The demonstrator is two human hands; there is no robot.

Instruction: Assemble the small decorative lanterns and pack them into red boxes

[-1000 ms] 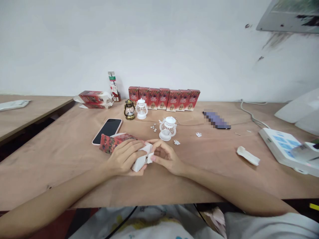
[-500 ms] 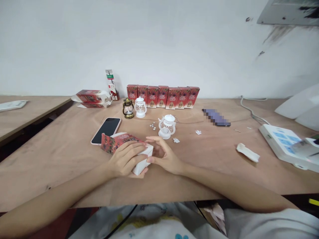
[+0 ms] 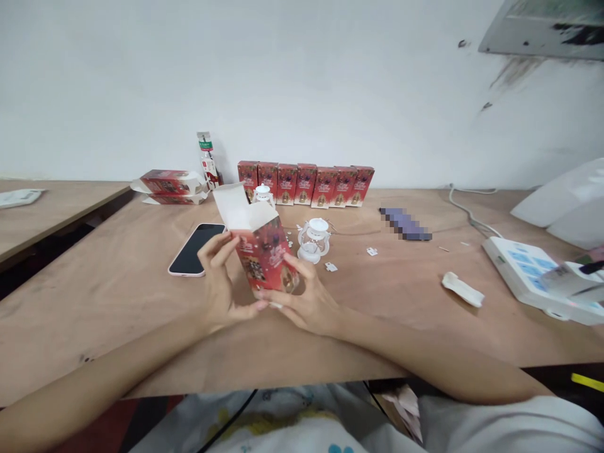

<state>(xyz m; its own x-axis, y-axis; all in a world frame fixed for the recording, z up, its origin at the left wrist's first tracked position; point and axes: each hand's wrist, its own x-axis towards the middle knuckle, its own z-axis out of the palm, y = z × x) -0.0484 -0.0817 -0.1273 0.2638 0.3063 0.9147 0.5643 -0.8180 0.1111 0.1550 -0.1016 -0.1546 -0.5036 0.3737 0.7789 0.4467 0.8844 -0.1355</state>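
Observation:
Between my two hands a red printed cardboard box (image 3: pixel 267 255) is held up, tilted, with its white top flaps standing open. My left hand (image 3: pixel 221 280) grips its left side, fingertips near the upper edge and thumb at the bottom. My right hand (image 3: pixel 306 292) is closed round the lower right side of the box. Just beyond stands a small white lantern (image 3: pixel 314 240) with a clear globe. A second white lantern (image 3: pixel 263 194) is partly hidden behind the box flaps. Small white pieces (image 3: pixel 331 267) lie beside the nearer lantern.
Several red boxes (image 3: pixel 306 184) stand in a row by the wall. Flattened or open boxes (image 3: pixel 172 186) and a bottle (image 3: pixel 207 160) are at the back left. A phone (image 3: pixel 195 250) lies left of my hands. On the right are a crumpled white strip (image 3: pixel 462 290) and a power strip (image 3: pixel 533 274).
The box has been turned from lying sideways to nearly upright, its open flaps now at the top. My left hand has shifted to its left side; my right hand holds its lower right.

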